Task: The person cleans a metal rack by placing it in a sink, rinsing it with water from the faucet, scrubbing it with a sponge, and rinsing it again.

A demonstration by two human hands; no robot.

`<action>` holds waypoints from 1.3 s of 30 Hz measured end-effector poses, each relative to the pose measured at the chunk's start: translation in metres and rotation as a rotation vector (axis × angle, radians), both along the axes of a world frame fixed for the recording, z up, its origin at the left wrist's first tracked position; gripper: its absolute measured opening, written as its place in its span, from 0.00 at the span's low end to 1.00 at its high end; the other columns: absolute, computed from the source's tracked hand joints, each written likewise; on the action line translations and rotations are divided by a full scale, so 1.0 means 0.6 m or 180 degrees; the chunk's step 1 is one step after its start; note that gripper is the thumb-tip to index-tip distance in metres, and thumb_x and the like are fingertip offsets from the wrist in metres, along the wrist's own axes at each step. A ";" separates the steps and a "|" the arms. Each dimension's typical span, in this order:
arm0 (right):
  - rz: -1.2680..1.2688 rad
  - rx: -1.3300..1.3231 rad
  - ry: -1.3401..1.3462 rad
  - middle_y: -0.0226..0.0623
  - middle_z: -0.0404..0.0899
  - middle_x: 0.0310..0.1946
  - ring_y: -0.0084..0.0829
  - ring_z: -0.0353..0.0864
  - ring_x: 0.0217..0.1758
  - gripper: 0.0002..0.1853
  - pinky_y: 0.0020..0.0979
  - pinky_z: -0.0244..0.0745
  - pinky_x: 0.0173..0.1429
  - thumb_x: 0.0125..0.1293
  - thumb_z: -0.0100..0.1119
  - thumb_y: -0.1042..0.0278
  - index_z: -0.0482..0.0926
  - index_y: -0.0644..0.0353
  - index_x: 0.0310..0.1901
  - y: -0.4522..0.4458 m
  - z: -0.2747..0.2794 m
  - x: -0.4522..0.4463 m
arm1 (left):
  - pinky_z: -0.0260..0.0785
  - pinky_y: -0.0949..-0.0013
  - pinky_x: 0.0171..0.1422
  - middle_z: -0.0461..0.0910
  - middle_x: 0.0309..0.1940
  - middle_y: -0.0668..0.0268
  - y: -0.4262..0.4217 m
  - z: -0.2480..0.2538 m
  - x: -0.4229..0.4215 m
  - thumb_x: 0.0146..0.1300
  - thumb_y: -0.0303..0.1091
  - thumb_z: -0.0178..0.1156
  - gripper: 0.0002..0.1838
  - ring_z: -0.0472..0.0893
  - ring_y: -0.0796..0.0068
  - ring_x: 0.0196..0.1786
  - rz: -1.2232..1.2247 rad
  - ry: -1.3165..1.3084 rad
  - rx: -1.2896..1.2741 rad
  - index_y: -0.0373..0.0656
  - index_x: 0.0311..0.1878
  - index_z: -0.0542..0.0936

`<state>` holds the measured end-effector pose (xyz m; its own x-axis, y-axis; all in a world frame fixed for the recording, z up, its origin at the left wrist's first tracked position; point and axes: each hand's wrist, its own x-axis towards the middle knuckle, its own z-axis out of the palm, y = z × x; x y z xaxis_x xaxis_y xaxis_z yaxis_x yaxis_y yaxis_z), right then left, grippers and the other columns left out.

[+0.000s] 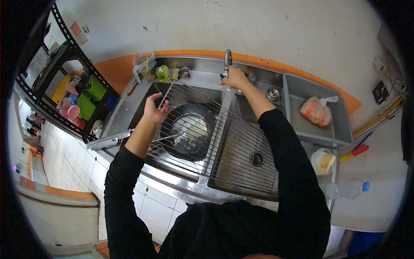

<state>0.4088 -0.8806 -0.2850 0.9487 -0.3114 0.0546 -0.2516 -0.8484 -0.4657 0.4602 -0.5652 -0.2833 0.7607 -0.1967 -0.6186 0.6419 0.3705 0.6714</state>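
My right hand point(235, 79) is closed around the faucet point(228, 60) at the back of the sink, near its handle. My left hand point(155, 110) is raised over the left edge of a wire rack point(241, 138), its fingers apart and nothing in them. The rack lies slanted across both basins. Beneath it, a dark round pan point(188, 149) with water and suds sits in the left basin. A drain point(257, 159) shows through the rack in the right basin.
A grey tub point(297, 88) with a bagged item point(315, 112) stands at right, near a plastic bottle point(349, 188) and a white container point(322, 162). A green soap bottle point(163, 73) stands at the back left. A black shelf point(64, 56) rises at far left.
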 end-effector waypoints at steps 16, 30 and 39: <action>0.0045 0.0897 -0.0789 0.44 0.79 0.34 0.41 0.79 0.41 0.35 0.37 0.72 0.46 0.39 0.72 0.46 0.70 0.64 0.43 0.027 -0.032 0.002 | 0.63 0.71 0.54 0.77 0.46 0.63 0.029 -0.001 -0.094 0.63 0.40 0.51 0.23 0.76 0.73 0.48 -0.1730 -0.1632 0.1405 0.36 0.57 0.66; 0.0039 0.1775 -0.1145 0.38 0.78 0.26 0.31 0.80 0.30 0.36 0.29 0.74 0.35 0.40 0.72 0.44 0.68 0.67 0.39 0.053 -0.049 0.046 | 0.34 0.50 0.71 0.50 0.69 0.69 -0.154 -0.205 0.007 0.62 0.58 0.39 0.32 0.49 0.66 0.71 -0.3581 -0.6049 0.5025 0.51 0.66 0.58; -0.0314 0.1570 -0.1391 0.43 0.79 0.28 0.41 0.80 0.34 0.33 0.36 0.74 0.41 0.42 0.72 0.50 0.66 0.66 0.41 0.094 -0.047 0.091 | 0.65 0.52 0.56 0.64 0.61 0.59 -0.173 -0.129 0.067 0.64 0.52 0.42 0.26 0.70 0.55 0.57 -0.2744 -0.3631 0.5143 0.51 0.61 0.64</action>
